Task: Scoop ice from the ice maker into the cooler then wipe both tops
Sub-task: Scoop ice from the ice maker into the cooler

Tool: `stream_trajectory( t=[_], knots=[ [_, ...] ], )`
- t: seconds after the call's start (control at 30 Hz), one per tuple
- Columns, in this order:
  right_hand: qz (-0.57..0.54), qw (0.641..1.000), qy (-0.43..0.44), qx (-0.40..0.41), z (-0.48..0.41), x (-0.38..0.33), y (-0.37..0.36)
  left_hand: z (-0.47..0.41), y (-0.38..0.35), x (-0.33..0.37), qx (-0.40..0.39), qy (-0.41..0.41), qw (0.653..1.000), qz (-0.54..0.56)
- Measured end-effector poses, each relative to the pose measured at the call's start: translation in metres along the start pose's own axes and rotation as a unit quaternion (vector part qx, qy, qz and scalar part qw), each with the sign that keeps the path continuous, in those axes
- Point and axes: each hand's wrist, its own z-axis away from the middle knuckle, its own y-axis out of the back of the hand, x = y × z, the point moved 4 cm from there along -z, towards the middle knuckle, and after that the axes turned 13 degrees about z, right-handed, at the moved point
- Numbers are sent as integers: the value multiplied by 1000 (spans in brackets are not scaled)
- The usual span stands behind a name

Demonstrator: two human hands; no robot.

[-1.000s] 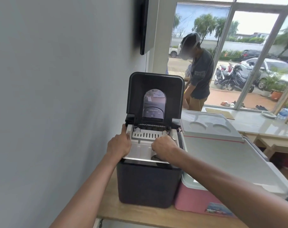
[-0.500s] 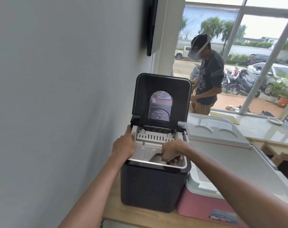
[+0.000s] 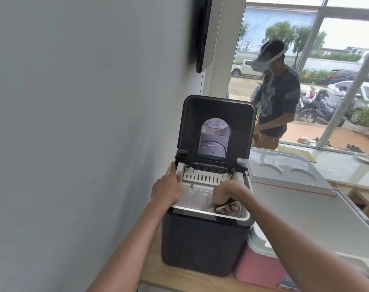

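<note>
The black ice maker [image 3: 204, 243] stands on a wooden counter [image 3: 154, 272] with its lid [image 3: 217, 110] raised upright. My left hand [image 3: 165, 191] grips the left rim of its white basin. My right hand [image 3: 223, 192] is down inside the basin, fingers curled around a pale handle that looks like the ice scoop [image 3: 220, 207]; most of the scoop is hidden. No ice is visible from here. The pink cooler [image 3: 257, 268] sits against the ice maker's right side, its white lid [image 3: 305, 211] closed.
A grey wall runs close along the left. A black screen [image 3: 202, 34] hangs on it above the ice maker. Another person [image 3: 278, 106] stands behind the counter by the window. A small plate [image 3: 365, 158] lies on the far ledge.
My right hand has dropped from the basin's front rim deeper into the basin and curled shut. My left hand stays on the left rim. The camera has moved closer.
</note>
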Motion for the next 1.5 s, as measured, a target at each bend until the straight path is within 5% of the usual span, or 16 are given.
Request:
stream_trajectory(
  t=[0.3,0.5,0.73,1.27,1.5],
  knots=[
    [-189,981,2,37,-27,-12,-8,0,1,0,8,-7,1000,3],
    [-177,964,5,199,-24,-14,-11,-1,-1,0,13,-12,1000,8],
    [-269,956,10,115,-37,-8,-13,0,0,0,14,-9,1000,16],
    [-235,942,65,232,-36,-4,-7,1,4,-1,19,8,998,63],
    [-308,933,125,140,-2,0,-7,5,8,-6,38,57,989,132]
  ],
)
